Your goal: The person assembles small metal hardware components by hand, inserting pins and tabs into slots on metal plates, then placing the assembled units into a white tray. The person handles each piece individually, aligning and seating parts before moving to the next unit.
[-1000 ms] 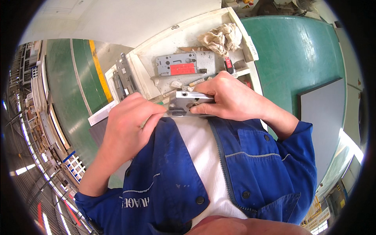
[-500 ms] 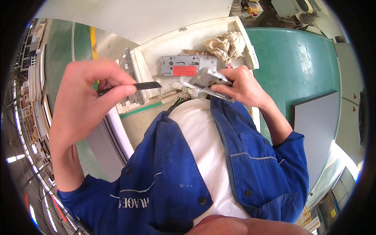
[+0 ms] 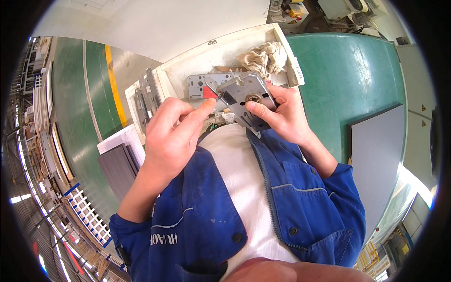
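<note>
My right hand [image 3: 285,114] grips a grey metal lock case [image 3: 242,96], its thumb pressed on the face near a round hub. The case is tilted, with a long metal faceplate along its left side. My left hand [image 3: 176,134] has come up to that side, thumb and forefinger pinched together near the faceplate. A thin black strip [image 3: 227,97] shows at the fingertips against the lock case; most of it is hidden. Behind, a second grey lock case [image 3: 193,85] with a red patch lies in the shallow white wooden tray [image 3: 181,61], partly covered by the one I hold.
Crumpled beige cloth [image 3: 263,58] lies at the tray's far right. Several metal lock parts [image 3: 148,94] stand at the tray's left. Dark panels [image 3: 117,167] are stacked at lower left, and a large grey panel [image 3: 376,145] leans at right over the green floor [image 3: 343,70].
My left hand has moved right and inward, bringing the black strip from open air to the lock case. My right hand has turned the case so its broad face shows.
</note>
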### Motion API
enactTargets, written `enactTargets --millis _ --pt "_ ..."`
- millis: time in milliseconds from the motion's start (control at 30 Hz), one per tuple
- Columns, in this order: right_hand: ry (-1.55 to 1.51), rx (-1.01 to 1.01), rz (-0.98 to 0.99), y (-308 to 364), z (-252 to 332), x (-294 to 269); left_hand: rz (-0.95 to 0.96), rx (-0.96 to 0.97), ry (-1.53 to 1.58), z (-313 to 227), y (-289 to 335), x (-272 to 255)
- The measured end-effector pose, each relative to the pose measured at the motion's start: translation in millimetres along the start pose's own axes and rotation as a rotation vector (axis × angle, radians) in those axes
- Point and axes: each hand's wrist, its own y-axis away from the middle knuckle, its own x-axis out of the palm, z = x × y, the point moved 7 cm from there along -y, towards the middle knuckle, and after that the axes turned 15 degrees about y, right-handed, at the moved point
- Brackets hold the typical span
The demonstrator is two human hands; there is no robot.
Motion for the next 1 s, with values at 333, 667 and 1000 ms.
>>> enactTargets --millis 333,667,1000 --pt "0.112 -0.071 0.000 1 10 -2 0.119 -0.060 0.056 2 -3 -2" --pt "0.157 -0.115 0.086 -7 19 -9 0.194 -0.260 0.194 15 -13 -9" --pt "0.133 -0.071 0.059 -8 14 -5 0.119 -0.092 0.068 7 -27 -6"
